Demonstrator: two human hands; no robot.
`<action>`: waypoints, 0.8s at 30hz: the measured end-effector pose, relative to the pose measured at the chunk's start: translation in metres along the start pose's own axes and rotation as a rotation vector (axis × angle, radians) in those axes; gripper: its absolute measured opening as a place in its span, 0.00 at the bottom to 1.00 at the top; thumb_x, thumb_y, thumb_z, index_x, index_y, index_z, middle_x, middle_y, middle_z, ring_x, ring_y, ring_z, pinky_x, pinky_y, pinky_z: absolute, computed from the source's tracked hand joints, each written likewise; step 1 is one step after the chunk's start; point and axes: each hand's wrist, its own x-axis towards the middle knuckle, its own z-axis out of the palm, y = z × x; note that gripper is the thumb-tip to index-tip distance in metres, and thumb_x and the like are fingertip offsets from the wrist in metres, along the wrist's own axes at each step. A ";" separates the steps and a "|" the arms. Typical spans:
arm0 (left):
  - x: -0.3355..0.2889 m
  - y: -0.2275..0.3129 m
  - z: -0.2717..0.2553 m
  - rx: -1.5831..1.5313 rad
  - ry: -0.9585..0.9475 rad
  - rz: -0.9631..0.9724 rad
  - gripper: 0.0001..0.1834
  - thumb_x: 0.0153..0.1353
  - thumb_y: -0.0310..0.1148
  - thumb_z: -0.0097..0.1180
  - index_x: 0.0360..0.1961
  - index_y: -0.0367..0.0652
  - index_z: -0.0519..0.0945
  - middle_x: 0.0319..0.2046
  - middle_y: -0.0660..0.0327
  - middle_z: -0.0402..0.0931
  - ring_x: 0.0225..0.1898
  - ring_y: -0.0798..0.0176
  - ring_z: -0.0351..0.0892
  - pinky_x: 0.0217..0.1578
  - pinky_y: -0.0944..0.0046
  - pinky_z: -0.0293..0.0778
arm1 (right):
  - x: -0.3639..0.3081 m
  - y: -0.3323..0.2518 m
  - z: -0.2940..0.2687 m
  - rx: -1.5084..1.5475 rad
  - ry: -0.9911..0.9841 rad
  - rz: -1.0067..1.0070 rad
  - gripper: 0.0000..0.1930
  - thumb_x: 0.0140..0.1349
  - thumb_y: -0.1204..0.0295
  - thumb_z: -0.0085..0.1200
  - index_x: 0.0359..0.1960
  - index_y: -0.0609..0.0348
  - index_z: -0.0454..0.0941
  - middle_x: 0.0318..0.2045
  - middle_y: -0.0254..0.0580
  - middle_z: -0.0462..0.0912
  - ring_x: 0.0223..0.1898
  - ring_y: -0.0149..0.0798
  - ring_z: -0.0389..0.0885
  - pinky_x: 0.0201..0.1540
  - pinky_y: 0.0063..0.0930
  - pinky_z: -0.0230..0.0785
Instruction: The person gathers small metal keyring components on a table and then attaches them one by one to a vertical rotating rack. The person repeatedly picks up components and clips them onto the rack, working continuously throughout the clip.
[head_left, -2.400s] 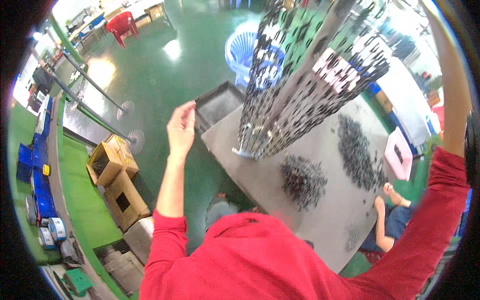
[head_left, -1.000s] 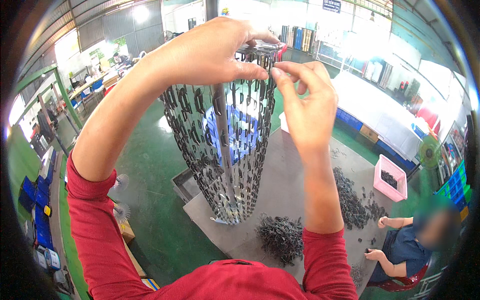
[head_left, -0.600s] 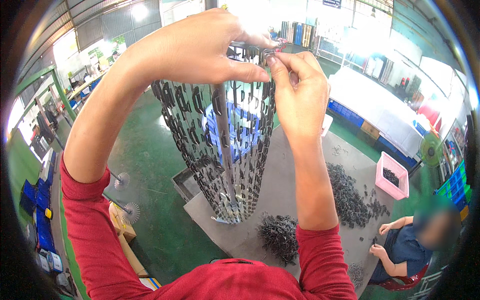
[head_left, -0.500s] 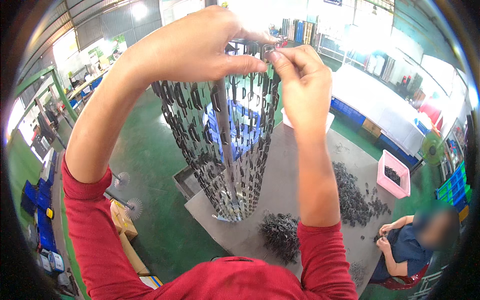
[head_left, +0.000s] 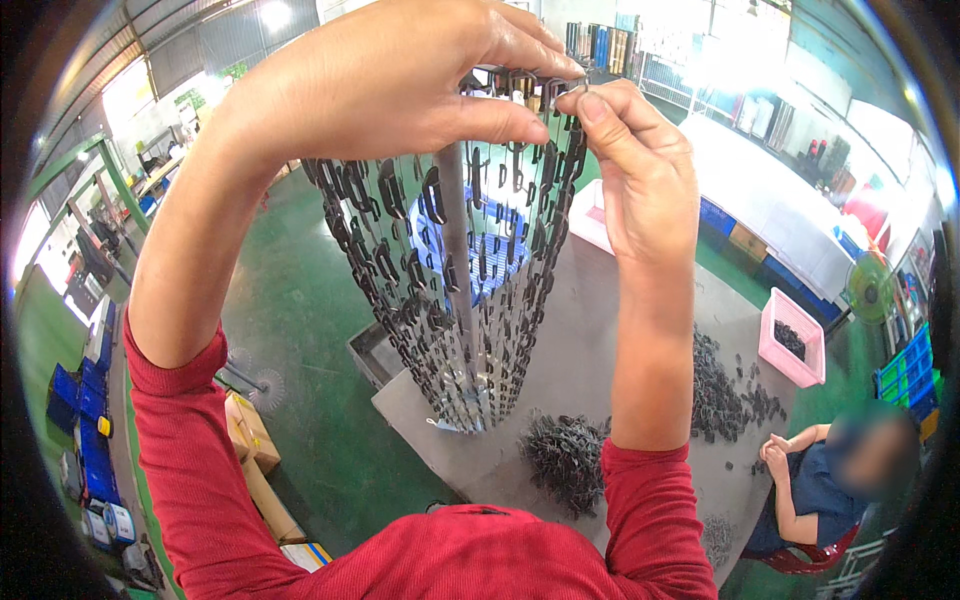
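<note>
A tall hanging rack is in front of me. Strands of small black clip-like pieces (head_left: 350,245) hang in a ring around a grey central pole (head_left: 453,225). My left hand (head_left: 430,85) arches over the rack's top, its fingers stretched out along the upper rim and its thumb held apart below. Those fingertips come close to my right hand (head_left: 645,165) at the rim's right side. There, right thumb and forefinger pinch a small, thin, dark wire piece (head_left: 585,86), partly hidden by the fingers. Whether the left fingertips touch it, I cannot tell.
A grey table (head_left: 560,365) bears a dark tangled heap (head_left: 565,465) and loose black pieces (head_left: 725,390). A pink basket (head_left: 792,350) stands at the right, near a seated person (head_left: 810,490). Behind the strands is a blue basket (head_left: 505,270). Cardboard boxes (head_left: 252,435) stand at lower left.
Both hands have shifted, the right one further to the right with its pinch held. The strands' upper part now leans slightly right. The seated person's hands have come together.
</note>
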 end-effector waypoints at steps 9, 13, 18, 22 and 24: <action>0.000 -0.005 0.004 -0.052 0.021 -0.080 0.28 0.57 0.42 0.60 0.54 0.34 0.73 0.51 0.45 0.74 0.50 0.48 0.76 0.51 0.56 0.73 | -0.012 -0.008 -0.016 0.303 0.059 0.138 0.08 0.61 0.72 0.55 0.34 0.64 0.82 0.29 0.31 0.80 0.30 0.21 0.67 0.39 0.15 0.57; -0.003 -0.008 0.004 -0.082 0.015 -0.125 0.28 0.57 0.42 0.61 0.55 0.38 0.72 0.51 0.47 0.75 0.51 0.48 0.76 0.50 0.56 0.73 | -0.013 -0.016 -0.043 0.125 -0.063 0.373 0.08 0.60 0.73 0.55 0.34 0.65 0.81 0.25 0.27 0.77 0.25 0.21 0.61 0.31 0.16 0.52; -0.002 -0.015 0.009 -0.108 0.042 -0.040 0.29 0.57 0.43 0.60 0.56 0.39 0.71 0.53 0.49 0.73 0.53 0.49 0.74 0.51 0.56 0.72 | -0.019 -0.024 -0.023 -0.403 0.252 0.066 0.09 0.56 0.71 0.60 0.35 0.64 0.84 0.29 0.37 0.83 0.32 0.29 0.76 0.40 0.23 0.67; 0.001 -0.008 0.002 -0.088 0.001 -0.057 0.30 0.57 0.45 0.60 0.56 0.37 0.70 0.54 0.48 0.72 0.53 0.48 0.74 0.50 0.56 0.72 | -0.008 -0.007 0.000 -0.594 0.303 -0.177 0.09 0.54 0.71 0.61 0.34 0.62 0.83 0.27 0.42 0.82 0.29 0.33 0.75 0.36 0.27 0.67; 0.004 0.010 -0.005 -0.132 -0.007 -0.084 0.31 0.58 0.45 0.59 0.56 0.35 0.70 0.53 0.46 0.72 0.52 0.48 0.75 0.50 0.55 0.72 | -0.010 -0.013 0.007 -0.644 0.354 -0.115 0.09 0.53 0.72 0.62 0.34 0.62 0.83 0.26 0.42 0.82 0.28 0.34 0.74 0.36 0.28 0.67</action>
